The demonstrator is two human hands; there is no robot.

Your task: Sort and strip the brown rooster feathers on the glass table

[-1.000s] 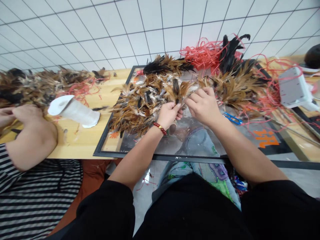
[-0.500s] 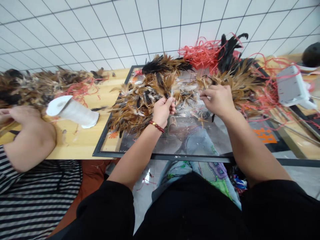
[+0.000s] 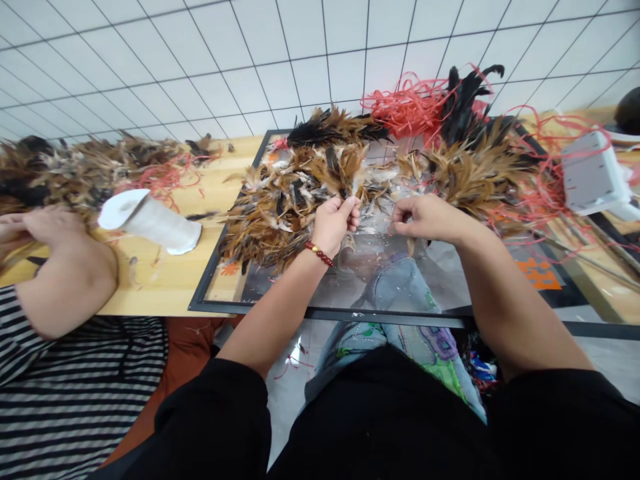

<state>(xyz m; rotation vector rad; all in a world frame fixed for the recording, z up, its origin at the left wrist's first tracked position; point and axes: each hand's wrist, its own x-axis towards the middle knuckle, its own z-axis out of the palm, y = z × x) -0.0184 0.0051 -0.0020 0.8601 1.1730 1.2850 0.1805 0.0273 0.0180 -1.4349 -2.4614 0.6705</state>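
Note:
My left hand, with a red bead bracelet at the wrist, is closed on the base of a brown feather bunch. Just left of it spreads a pile of brown and black feathers. My right hand is bent over the glass panel, thumb and fingertips drawn together; whatever is between them is too small to make out. Behind that hand lie more brown feathers and upright black ones.
A dark frame edges the glass. Tangled red ribbon lies at the back, a white box on the right. To the left are a white roll, another feather pile and a person's hands.
My right hand has moved lower and slightly left, away from the brown feathers behind it. My left hand keeps its hold on the bunch. The view has shifted slightly.

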